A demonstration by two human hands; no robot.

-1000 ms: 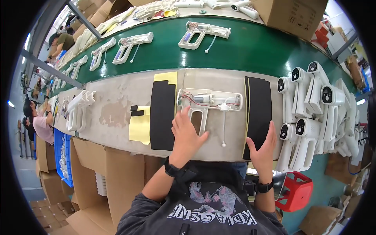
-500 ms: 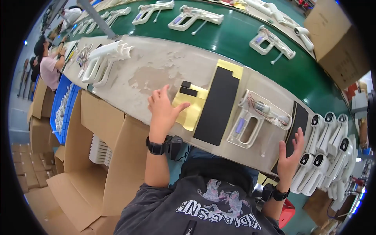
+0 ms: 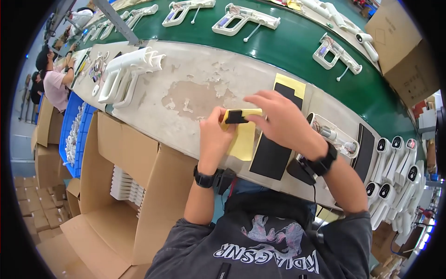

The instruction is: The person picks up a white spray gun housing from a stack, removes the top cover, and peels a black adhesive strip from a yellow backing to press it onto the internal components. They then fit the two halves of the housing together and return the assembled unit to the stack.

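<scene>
My left hand (image 3: 214, 137) pinches a yellow backing sheet (image 3: 242, 144) by its upper edge and lifts it off the bench. A small black foam pad (image 3: 236, 116) sticks to the folded top of that sheet. My right hand (image 3: 283, 120) reaches across from the right. Its fingers and thumb are apart around the right end of the folded edge, and the thumb lies close to the paper; whether it touches is unclear. A long black foam sheet on yellow backing (image 3: 271, 158) lies under and beside my right hand. The white handheld device shell (image 3: 334, 135) with wires and a motor is partly hidden by my right forearm.
Several open white shells (image 3: 246, 21) lie on the green conveyor (image 3: 283, 51). White housings (image 3: 125, 76) stand on the bench at left, beside an open carton (image 3: 125, 158) and a blue bin (image 3: 76, 130). Finished white devices (image 3: 395, 162) stand at right. A person (image 3: 55, 83) works far left.
Both hands have come together over the small yellow sheet. The left has taken hold of it and raised its edge; the right has swung left from beside the shell.
</scene>
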